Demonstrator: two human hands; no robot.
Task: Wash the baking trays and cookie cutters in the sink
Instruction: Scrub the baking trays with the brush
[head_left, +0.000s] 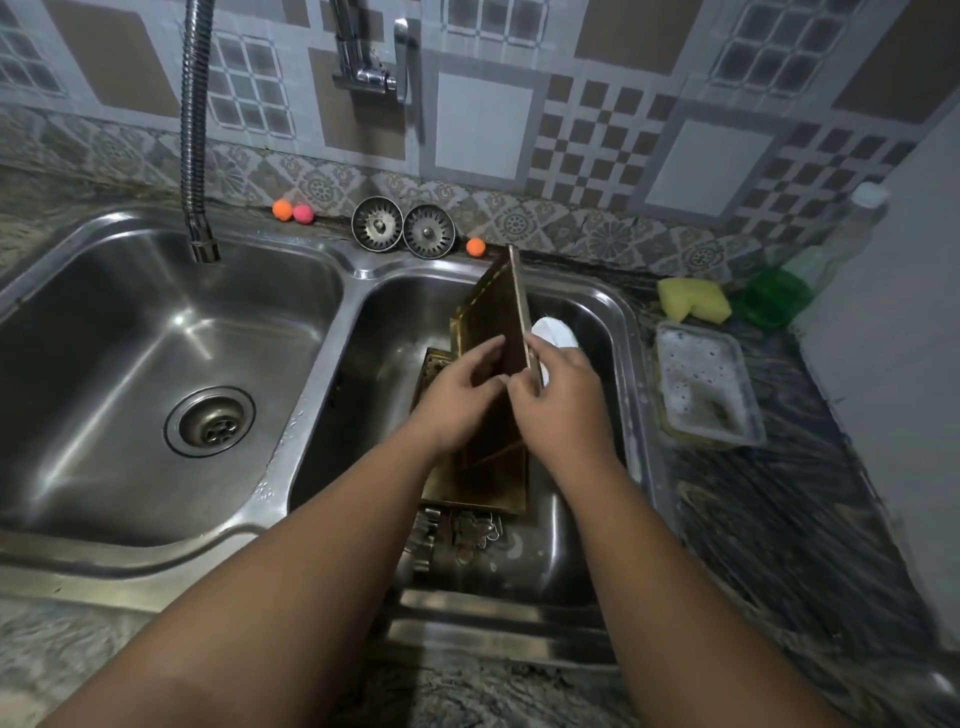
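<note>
A golden-brown baking tray (493, 306) stands on edge, tilted, over the right sink basin (613, 317). My left hand (457, 400) lies against its dark inner face with thumb and fingers spread. My right hand (558, 400) pinches its right rim. More golden trays (478, 483) lie flat in the basin below. Several metal cookie cutters (457, 535) sit at the basin's near end. A white round thing (556, 332) shows behind the raised tray.
The left basin (156, 338) has a drain and a flexible hose spout (195, 156) over it. Two strainer plugs (402, 228) and small orange and pink balls sit on the back ledge. A yellow sponge (693, 306), green scrubber (774, 301) and soapy plastic container (706, 384) are on the right counter.
</note>
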